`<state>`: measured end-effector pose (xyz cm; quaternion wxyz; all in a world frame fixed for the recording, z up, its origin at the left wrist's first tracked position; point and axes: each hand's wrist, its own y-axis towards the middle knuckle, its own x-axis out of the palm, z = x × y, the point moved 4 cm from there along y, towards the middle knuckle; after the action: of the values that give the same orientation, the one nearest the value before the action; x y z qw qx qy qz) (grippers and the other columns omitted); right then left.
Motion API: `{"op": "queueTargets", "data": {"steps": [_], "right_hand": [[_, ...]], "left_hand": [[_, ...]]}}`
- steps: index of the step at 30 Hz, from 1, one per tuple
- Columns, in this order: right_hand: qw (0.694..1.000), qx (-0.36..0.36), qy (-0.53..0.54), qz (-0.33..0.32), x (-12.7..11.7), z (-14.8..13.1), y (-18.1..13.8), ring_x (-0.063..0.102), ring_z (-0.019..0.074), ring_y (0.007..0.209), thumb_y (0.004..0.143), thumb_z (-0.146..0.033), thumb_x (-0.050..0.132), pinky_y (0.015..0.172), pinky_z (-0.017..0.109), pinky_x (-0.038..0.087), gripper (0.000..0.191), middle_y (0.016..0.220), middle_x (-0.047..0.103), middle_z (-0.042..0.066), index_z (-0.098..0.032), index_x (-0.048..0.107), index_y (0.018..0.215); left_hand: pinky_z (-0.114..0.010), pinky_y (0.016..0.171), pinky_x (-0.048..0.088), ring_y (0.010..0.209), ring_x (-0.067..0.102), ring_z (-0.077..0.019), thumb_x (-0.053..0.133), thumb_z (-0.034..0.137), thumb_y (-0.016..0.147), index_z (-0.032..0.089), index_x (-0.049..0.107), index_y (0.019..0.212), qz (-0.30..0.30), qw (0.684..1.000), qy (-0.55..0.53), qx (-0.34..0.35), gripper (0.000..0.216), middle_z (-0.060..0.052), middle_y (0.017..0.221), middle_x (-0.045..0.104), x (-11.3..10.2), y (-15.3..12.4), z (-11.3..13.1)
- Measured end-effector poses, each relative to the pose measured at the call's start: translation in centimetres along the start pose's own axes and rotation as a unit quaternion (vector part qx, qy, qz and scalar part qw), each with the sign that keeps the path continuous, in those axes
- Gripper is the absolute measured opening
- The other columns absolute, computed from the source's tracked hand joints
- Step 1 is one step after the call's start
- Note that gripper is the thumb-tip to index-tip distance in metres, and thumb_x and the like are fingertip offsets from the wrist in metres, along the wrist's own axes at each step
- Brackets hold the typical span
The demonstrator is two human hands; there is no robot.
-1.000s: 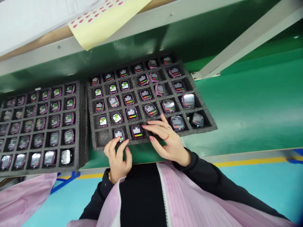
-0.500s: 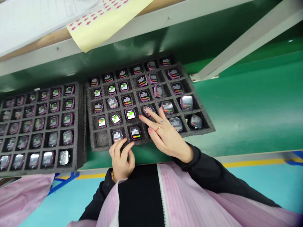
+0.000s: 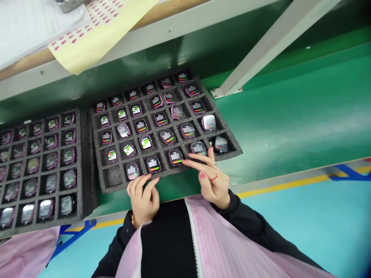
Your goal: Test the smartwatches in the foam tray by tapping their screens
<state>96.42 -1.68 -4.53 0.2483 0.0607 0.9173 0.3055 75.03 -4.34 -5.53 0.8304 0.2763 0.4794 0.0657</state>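
Observation:
A dark grey foam tray (image 3: 106,190) holds rows of small smartwatch bodies with purple rims, most with lit screens. My right hand (image 3: 213,179) reaches over its near right edge, fingers spread; a fingertip is at the right side of a front-row smartwatch (image 3: 175,157). Partly behind those fingers lies another smartwatch (image 3: 198,148). My left hand (image 3: 143,197) rests at the tray's near edge with loosely curved fingers apart, just below a smartwatch (image 3: 132,170). Nothing shows in its grasp. The front-left compartment has no watch in it.
A second foam tray (image 3: 87,200) of watches stands close on the left. Behind, a shelf edge (image 3: 139,40) carries a yellow sheet (image 3: 84,54) with red marks and white papers. A slanted grey metal leg (image 3: 261,50) meets the green table (image 3: 290,123) to the right.
My right hand has drawn back from a second-row watch toward the front row, uncovering watches there. My left hand stays by the near edge. The whole view has shifted slightly.

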Motion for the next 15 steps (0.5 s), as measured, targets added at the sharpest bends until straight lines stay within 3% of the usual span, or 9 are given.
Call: {"op": "queueTargets", "data": {"steps": [15], "right_hand": [[0.999, -0.05, 0.002, 0.012, -1.1, 1.1, -0.4, 0.069, 0.0265, 0.101, 0.093, -0.009, 0.049, 0.112, 0.061, 0.042, 0.042, 0.105, 0.076, 0.007, -0.021, 0.069, 0.128]], "left_hand": [[-0.039, 0.101, 0.04, 0.108, 0.059, -0.0222, 0.058, 0.004, 0.088, 0.022, 0.07, 0.11, 0.0, 1.0, 0.009, -0.003, 0.031, -0.008, 0.108, 0.07, 0.8, 0.2, 1.3]]}}
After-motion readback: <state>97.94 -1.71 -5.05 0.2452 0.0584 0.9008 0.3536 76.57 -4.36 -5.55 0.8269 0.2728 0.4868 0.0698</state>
